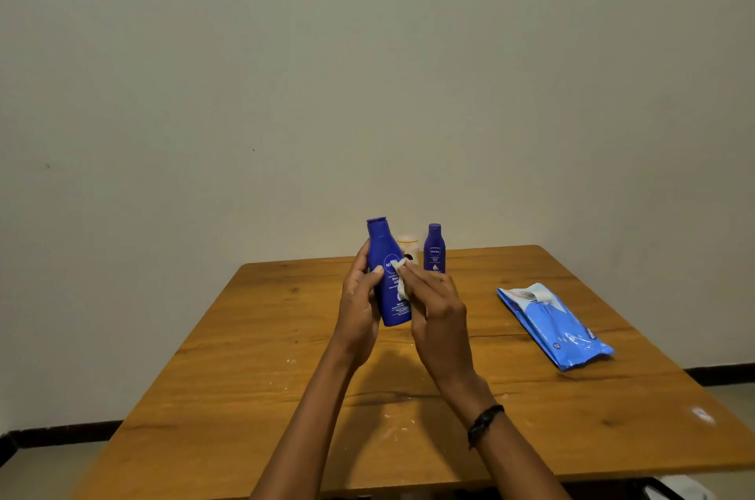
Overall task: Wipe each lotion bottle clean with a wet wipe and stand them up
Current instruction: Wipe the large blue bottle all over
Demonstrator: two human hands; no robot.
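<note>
Bottle (pixel 388 275) gripped left hand (pixel 359 295); right hand (pixel 437 307) presses wipe (pixel 401 275).

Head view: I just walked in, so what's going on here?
A person's left hand holds the large blue lotion bottle above the wooden table while the right hand presses a wet wipe to its label. A smaller blue bottle stands upright behind, beside a pale container. The wipes pack lies to the right.
</note>
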